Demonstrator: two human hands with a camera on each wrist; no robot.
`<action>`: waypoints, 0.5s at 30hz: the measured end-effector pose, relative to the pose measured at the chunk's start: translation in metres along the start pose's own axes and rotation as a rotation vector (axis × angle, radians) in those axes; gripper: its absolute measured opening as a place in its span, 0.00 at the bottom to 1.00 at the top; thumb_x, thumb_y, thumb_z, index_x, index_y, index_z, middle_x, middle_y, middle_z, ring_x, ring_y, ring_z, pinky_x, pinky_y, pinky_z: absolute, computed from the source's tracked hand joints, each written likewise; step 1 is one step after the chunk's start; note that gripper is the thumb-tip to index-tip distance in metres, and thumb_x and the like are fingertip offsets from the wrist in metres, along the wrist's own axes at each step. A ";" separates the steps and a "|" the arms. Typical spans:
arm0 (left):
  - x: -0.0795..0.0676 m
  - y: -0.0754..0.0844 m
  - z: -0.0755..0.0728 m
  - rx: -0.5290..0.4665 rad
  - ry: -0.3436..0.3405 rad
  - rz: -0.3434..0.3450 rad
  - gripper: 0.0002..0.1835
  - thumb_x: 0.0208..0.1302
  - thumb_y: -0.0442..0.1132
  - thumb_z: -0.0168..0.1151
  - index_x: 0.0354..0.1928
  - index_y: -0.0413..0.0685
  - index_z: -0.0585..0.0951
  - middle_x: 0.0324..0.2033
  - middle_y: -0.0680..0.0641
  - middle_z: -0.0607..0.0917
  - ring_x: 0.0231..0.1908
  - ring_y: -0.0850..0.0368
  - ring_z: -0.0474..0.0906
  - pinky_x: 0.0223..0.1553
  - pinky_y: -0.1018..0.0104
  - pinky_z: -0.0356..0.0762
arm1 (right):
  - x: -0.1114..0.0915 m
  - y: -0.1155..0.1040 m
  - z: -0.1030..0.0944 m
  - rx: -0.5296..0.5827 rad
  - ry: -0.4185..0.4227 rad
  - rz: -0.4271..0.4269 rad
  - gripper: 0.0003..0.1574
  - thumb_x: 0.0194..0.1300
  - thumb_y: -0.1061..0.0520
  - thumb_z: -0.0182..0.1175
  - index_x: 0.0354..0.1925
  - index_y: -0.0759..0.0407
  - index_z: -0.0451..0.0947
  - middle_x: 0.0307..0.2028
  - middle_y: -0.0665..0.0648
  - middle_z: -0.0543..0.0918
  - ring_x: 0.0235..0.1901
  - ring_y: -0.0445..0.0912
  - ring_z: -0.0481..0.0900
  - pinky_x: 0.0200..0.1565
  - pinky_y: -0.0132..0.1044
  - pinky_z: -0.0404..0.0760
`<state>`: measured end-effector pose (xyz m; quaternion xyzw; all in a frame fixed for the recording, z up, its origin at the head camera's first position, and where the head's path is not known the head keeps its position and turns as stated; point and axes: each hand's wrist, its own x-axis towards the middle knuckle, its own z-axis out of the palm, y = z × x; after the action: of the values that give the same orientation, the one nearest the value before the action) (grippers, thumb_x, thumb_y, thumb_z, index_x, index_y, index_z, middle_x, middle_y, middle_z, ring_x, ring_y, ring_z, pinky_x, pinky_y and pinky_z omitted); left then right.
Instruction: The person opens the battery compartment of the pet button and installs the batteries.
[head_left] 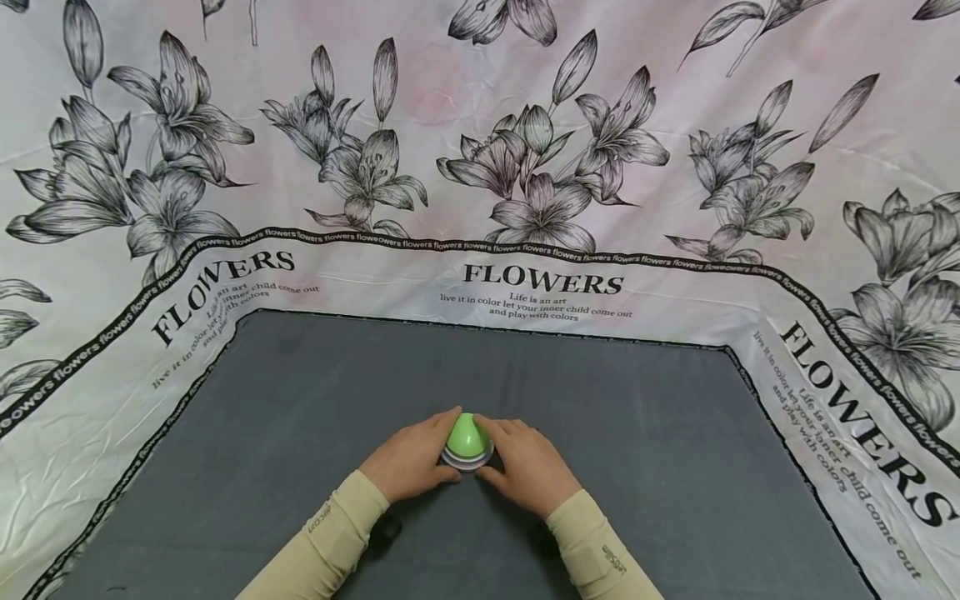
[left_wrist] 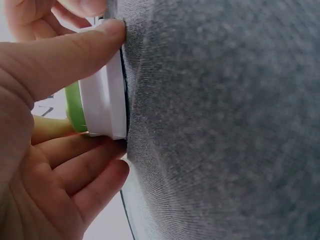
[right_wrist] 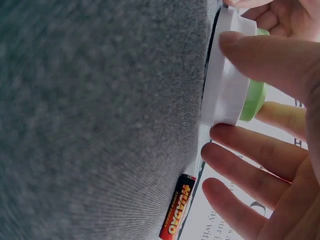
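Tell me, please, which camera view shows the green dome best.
The head view: the green dome shows there almost whole, between the left hand and right hand. Both wrist views show only its side edge, beyond the white base, partly hidden.

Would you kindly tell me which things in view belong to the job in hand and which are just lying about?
Part of the job:
- green-topped white object, held between both sides
- left grip and right grip, on it

Just lying about, it seems:
- battery, untouched; perhaps related
- flower-print cloth
- grey surface, merely underneath
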<state>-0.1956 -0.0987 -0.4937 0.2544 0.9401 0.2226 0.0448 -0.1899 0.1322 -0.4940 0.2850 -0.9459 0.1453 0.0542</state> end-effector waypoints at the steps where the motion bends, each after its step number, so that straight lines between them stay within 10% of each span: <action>1: 0.001 0.001 0.000 -0.009 -0.005 -0.001 0.51 0.65 0.48 0.81 0.83 0.38 0.64 0.75 0.36 0.76 0.67 0.40 0.82 0.64 0.47 0.82 | 0.000 0.000 -0.001 -0.002 0.003 -0.003 0.48 0.66 0.42 0.79 0.77 0.52 0.73 0.63 0.55 0.87 0.60 0.53 0.87 0.58 0.52 0.86; 15: -0.002 0.004 -0.009 -0.020 -0.016 0.068 0.41 0.72 0.44 0.74 0.81 0.41 0.68 0.68 0.38 0.79 0.59 0.44 0.86 0.57 0.50 0.86 | 0.001 -0.001 -0.002 -0.048 0.048 -0.041 0.47 0.57 0.42 0.84 0.71 0.51 0.80 0.55 0.52 0.90 0.52 0.48 0.88 0.53 0.46 0.88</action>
<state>-0.1939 -0.1000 -0.4839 0.2873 0.9282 0.2316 0.0474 -0.1903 0.1318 -0.4920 0.2992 -0.9416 0.1280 0.0867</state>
